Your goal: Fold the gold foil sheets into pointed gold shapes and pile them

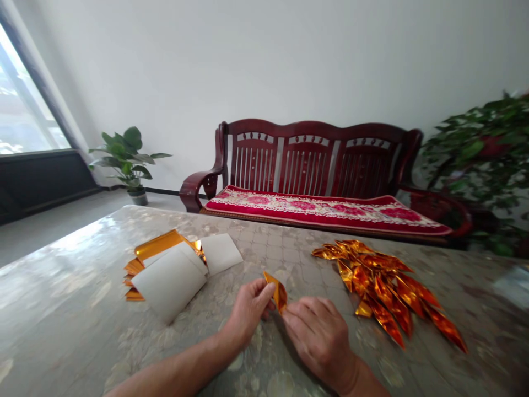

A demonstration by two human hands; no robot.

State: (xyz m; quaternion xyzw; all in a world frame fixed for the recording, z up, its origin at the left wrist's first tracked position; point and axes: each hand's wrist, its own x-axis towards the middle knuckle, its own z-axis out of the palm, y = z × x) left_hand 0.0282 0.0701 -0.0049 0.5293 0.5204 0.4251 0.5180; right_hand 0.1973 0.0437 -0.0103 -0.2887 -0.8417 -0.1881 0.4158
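Note:
A folded piece of gold foil paper (278, 292) is held between my two hands above the table. My left hand (251, 303) pinches its upper left part between thumb and fingers. My right hand (316, 336) closes on its lower right end, the fingertips partly hidden behind the knuckles. To the right lies a heap of folded gold foil pieces (384, 286), long and pointed at the ends. On the left is a stack of foil paper sheets (171, 281), some showing a white back and others a gold face.
The table (74, 325) wears a patterned, shiny cover. Behind it stands a dark red wooden bench (318, 165) with a red floral cushion (306, 205). A potted plant (132, 154) is at back left, a larger leafy plant (487, 149) at right. Clear plastic (514, 284) lies at the right edge.

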